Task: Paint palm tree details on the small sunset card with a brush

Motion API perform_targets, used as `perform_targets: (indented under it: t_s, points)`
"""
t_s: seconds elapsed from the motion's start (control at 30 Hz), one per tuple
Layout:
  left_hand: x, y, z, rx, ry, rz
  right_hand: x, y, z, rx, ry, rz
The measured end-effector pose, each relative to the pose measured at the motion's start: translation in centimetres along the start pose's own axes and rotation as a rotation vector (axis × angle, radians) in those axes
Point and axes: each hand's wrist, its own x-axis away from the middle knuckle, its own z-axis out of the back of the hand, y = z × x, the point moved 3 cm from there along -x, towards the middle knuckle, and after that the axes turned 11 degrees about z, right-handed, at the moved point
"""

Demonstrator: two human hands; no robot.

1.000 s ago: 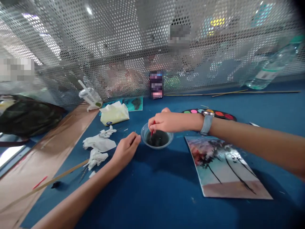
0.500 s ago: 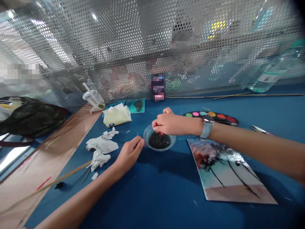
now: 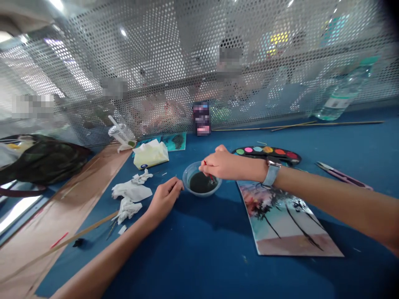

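Observation:
My right hand point(image 3: 216, 163) pinches a thin red paintbrush point(image 3: 205, 163) over a clear plastic bowl point(image 3: 187, 182). The brush's lower end dips into dark grey water point(image 3: 201, 183) near the bowl's right side. Beside the bowl's left edge, my left hand point(image 3: 168, 193) lies on the table with its fingers curled in; its fingertips are at or very near the rim, and I cannot tell whether they touch. Under my right forearm is a painting point(image 3: 280, 224) of dark trees on a pink and teal ground. A paint palette point(image 3: 268, 151) with several colours sits behind my right wrist.
Crumpled tissues point(image 3: 131, 192) and a tissue pack point(image 3: 151, 154) lie left of the bowl. A phone point(image 3: 202, 119) leans against the perforated metal screen point(image 3: 162, 54). A craft knife point(image 3: 343, 175), a water bottle point(image 3: 341, 93), thin sticks point(image 3: 296, 125) and a plastic cup point(image 3: 120, 133) are around.
The brush in my right hand has shifted towards the right side of the bowl. My left hand stays beside it. The view has turned slightly right, showing more of the craft knife.

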Motion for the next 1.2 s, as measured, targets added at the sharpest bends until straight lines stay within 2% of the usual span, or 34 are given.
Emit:
perform_targets:
  t_s: [0.13, 0.3, 0.4, 0.5, 0.63, 0.73, 0.8, 0.87, 1.0, 1.1, 1.2]
  points:
    - [0.2, 0.1, 0.0, 0.001, 0.02, 0.017, 0.0, -1.2, -0.5, -0.008, -0.036, 0.058]
    - [0.4, -0.1, 0.1, -0.008, 0.046, -0.012, -0.4, -1.0, -0.8, 0.046, -0.015, 0.026]
    - [-1.1, 0.4, 0.6, -0.01, 0.114, -0.04, -0.6, -0.8, -0.8, -0.018, -0.031, 0.013]
    - [-5.5, 1.8, 1.0, -0.025, 0.149, -0.061, -0.8, -0.6, -0.6, -0.038, -0.004, -0.011]
    - [-14.6, 4.2, 0.5, -0.057, 0.104, -0.012, -1.0, -0.3, -0.5, -0.048, -0.003, -0.054]
    - [-20.4, 5.4, -0.8, -0.077, 0.078, 0.055, -1.1, -0.4, -0.5, -0.042, -0.008, -0.033]
    - [-22.9, 5.8, -1.8, -0.088, 0.052, 0.093, -1.2, -0.5, -0.4, 0.001, -0.003, -0.02]
    - [-24.3, 5.9, -2.6, -0.093, 0.039, 0.118, -1.1, -0.6, -0.3, 0.034, -0.013, -0.013]
    - [-24.9, 6.3, -2.8, -0.095, 0.066, 0.126, -0.7, -0.8, -0.4, 0.012, -0.038, 0.024]
    - [-23.7, 7.2, -1.3, -0.11, 0.108, 0.071, -0.5, -0.5, -0.4, 0.023, -0.023, 0.034]
    - [-20.9, 8.0, 0.9, -0.148, 0.151, -0.02, -0.4, 0.0, -0.7, 0.009, -0.032, 0.022]
